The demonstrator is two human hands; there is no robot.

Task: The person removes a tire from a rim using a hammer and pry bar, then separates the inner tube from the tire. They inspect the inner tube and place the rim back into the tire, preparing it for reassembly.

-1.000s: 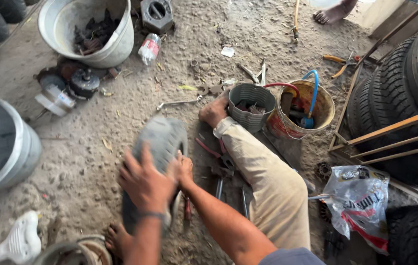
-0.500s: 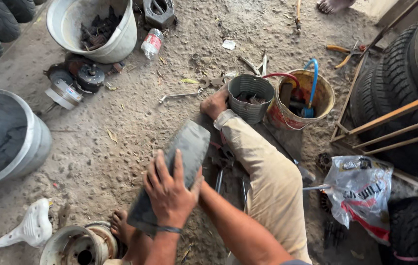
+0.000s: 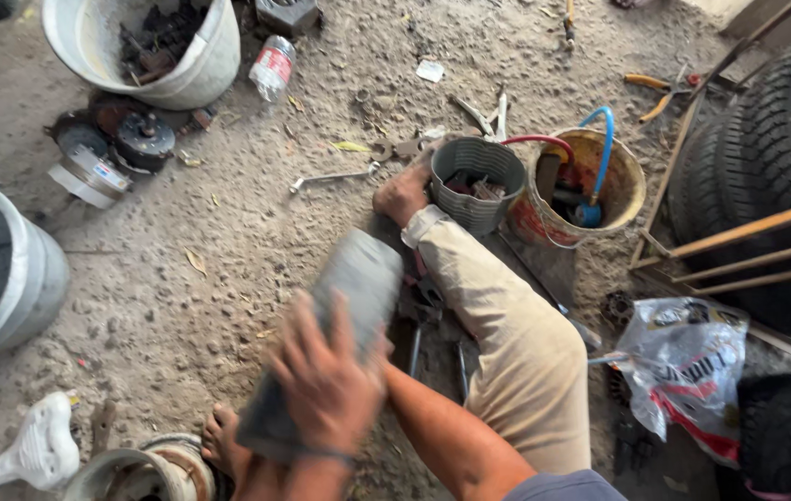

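Note:
I sit on the dirt floor with one leg in beige trousers (image 3: pixel 516 334) stretched out, its bare foot (image 3: pixel 402 193) beside a grey ribbed basket (image 3: pixel 479 181). My left hand (image 3: pixel 326 380) lies spread over the near half of a long grey slab (image 3: pixel 358 278), gripping it; both are motion-blurred. The slab slants from my lap toward that foot. My right hand (image 3: pixel 388 369) meets the slab's right edge, mostly hidden behind my left hand. My other bare foot (image 3: pixel 221 443) shows under the slab's near end.
A yellow-red bucket (image 3: pixel 632 176) with a blue hose stands by the basket. A white bucket (image 3: pixel 210 65) of scrap, a plastic bottle (image 3: pixel 273 67), motor parts (image 3: pixel 117 148), a wrench (image 3: pixel 330 176), a grey tub (image 3: pixel 33 278), tyres (image 3: pixel 776 158), a plastic bag (image 3: pixel 692 362) and a white saddle (image 3: pixel 33 455) lie around.
The slab has swung to the right and now leans toward my outstretched foot. My left hand has slid to its near half and covers my right hand. The view has shifted.

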